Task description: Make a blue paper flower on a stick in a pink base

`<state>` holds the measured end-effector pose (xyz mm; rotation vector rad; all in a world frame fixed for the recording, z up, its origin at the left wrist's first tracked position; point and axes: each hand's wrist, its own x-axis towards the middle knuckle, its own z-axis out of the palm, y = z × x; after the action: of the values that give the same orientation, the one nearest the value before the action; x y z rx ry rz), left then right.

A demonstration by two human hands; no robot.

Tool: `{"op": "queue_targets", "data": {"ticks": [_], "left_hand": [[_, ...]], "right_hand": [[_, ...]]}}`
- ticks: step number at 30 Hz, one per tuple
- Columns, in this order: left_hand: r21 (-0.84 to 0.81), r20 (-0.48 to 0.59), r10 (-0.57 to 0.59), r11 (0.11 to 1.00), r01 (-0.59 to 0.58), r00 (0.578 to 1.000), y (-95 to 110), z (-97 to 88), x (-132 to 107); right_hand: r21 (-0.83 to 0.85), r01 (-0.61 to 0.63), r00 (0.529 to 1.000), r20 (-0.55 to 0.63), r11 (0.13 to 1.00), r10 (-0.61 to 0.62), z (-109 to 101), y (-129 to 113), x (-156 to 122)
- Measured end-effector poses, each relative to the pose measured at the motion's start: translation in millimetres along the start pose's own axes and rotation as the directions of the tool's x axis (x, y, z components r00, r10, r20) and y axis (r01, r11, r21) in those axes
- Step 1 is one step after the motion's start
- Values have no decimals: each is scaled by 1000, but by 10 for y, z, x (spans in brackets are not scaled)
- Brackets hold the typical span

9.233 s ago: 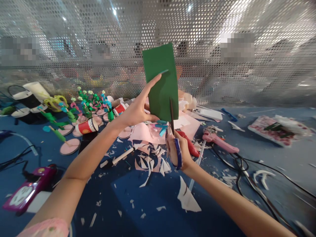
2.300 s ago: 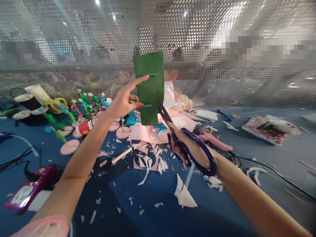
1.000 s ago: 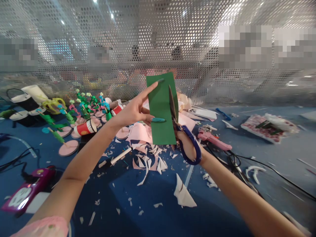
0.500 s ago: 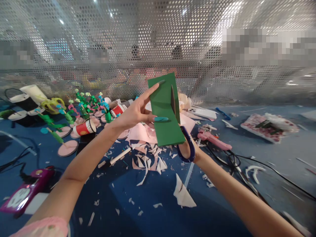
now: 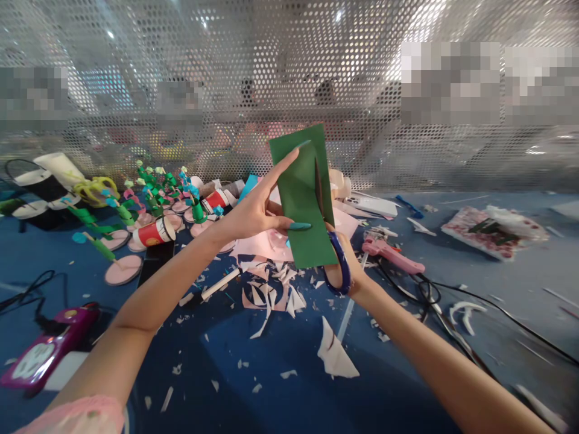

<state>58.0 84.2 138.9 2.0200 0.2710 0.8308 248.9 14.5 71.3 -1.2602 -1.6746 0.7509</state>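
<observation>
My left hand [image 5: 256, 211] pinches a green sheet of paper [image 5: 301, 199] held upright above the blue table [image 5: 271, 386], index finger stretched up along its left edge. My right hand [image 5: 346, 271], mostly hidden behind the sheet, grips blue-handled scissors [image 5: 337, 265]. Their blade [image 5: 319, 187] runs up through the sheet's right part, along a cut rising from the bottom edge.
Pink and white paper scraps [image 5: 271, 295] litter the table below my hands. Paper flowers on pink discs [image 5: 149, 205] and a red cup [image 5: 156, 232] stand at left. A pink glue gun [image 5: 393, 256] with black cable lies at right, a magenta device [image 5: 45, 349] at near left. A perforated metal screen [image 5: 289, 78] backs the table.
Over the earlier frames the scissors opened beside the sheet, then entered it from below. In the last half second the blade has moved further up the green sheet and the sheet tilted slightly.
</observation>
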Motion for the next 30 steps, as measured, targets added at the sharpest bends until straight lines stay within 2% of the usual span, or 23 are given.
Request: {"op": "queue_targets", "data": {"ticks": [3,6,11,15,19,25,30], "left_hand": [[19,1,-1,1000,1,1000,-24,-6,9],[52,-5,-1,999,1,1000,-43,-11,14],[102,-5,11,995,-10,1000,-26,-27,0],[61,11,-1,998,1,1000,6,-58,-14],[29,32,1,1000,-2,999,21,-83,-19],[87,-14,-54,995,55,998,51,-84,-22],[115,19,-17,993,14,1000,37,-97,-25]], "right_hand": [[-63,94,994,-54,994,-98,8,-99,-8],[-93,91,994,-45,991,-96,20,-158,-9],[-4,71,997,-22,997,-71,24,-161,-4],[-38,103,994,-23,994,-104,26,-184,-17],[-28,86,996,-6,996,-86,33,-229,-43],[-26,79,996,-34,997,-80,22,-215,-42],[-47,147,988,-50,988,-149,31,-150,-1]]}}
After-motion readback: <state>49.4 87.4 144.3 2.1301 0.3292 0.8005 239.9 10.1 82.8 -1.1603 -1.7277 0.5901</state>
